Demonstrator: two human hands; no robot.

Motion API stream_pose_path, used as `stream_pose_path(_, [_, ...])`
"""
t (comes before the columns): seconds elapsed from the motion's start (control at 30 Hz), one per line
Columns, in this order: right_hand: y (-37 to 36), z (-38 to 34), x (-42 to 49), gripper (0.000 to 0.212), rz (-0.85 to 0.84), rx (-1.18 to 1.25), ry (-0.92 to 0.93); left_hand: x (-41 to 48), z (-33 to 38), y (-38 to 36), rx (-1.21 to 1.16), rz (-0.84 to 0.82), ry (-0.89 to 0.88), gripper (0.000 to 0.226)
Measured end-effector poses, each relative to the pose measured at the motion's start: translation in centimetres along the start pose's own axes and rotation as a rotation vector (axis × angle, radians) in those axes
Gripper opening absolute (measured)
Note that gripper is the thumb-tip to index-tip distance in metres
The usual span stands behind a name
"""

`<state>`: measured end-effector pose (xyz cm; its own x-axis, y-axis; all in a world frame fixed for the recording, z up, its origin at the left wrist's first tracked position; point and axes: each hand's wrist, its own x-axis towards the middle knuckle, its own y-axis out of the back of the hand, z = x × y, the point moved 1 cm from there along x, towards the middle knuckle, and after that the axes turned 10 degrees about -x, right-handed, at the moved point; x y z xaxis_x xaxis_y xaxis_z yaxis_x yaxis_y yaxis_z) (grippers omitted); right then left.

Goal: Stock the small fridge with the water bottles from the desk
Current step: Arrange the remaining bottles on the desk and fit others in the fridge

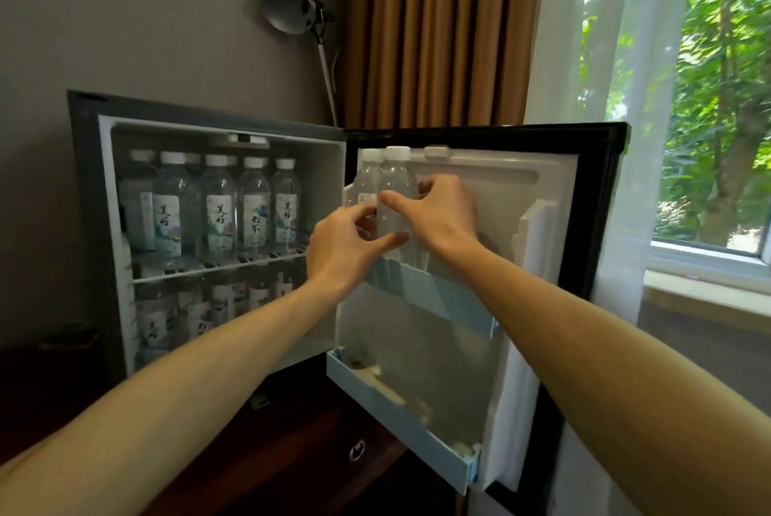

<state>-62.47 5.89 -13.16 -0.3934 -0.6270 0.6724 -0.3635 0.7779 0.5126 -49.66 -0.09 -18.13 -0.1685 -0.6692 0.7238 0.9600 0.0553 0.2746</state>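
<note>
A clear water bottle stands upright in the upper door shelf of the open fridge, just beside a second bottle on its left. Your right hand grips its middle, thumb across the front, fingers curled behind. Your left hand pinches its lower part between thumb and curled fingers, probably to steady it and seat it behind the rail. Inside, both shelves hold rows of labelled bottles.
</note>
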Motion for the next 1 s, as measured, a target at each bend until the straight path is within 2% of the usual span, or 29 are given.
stream_pose_path(0.1, [-0.3,0.0,0.0,0.04,0.002,-0.032,-0.013,-0.2,-0.2,0.1,0.029,0.011,0.019,0.061])
stream_pose_path(0.23, [0.3,-0.4,0.0,0.047,0.016,-0.142,-0.024,-0.5,0.4,0.3,0.053,0.027,0.033,0.061])
stream_pose_path(0.4, [1.0,-1.7,-2.1,0.063,0.121,-0.306,0.009,-0.9,0.3,1.4,0.003,0.031,0.043,0.03])
stream_pose_path(0.53, [0.1,-3.6,-4.4,0.025,0.21,-0.272,0.231,-2.0,-0.4,4.4,0.035,0.049,0.05,0.02])
stream_pose_path(0.6, [-1.4,-5.4,-5.6,0.016,0.158,-0.277,0.306,-2.8,-1.0,6.6,0.061,0.085,0.065,0.018])
stream_pose_path(0.7, [-4.2,-8.8,-7.6,0.016,0.061,-0.221,0.413,-4.3,-2.0,10.6,0.086,0.152,0.097,0.012])
stream_pose_path(0.83, [-8.4,-14.1,-10.8,0.016,-0.011,-0.045,0.557,-7.5,-4.5,17.6,0.177,0.272,0.177,0.012])
stream_pose_path(1.0, [-14.4,-20.1,-15.8,0.015,-0.149,0.189,0.647,-13.8,-8.5,27.3,0.337,0.422,0.306,0.018])
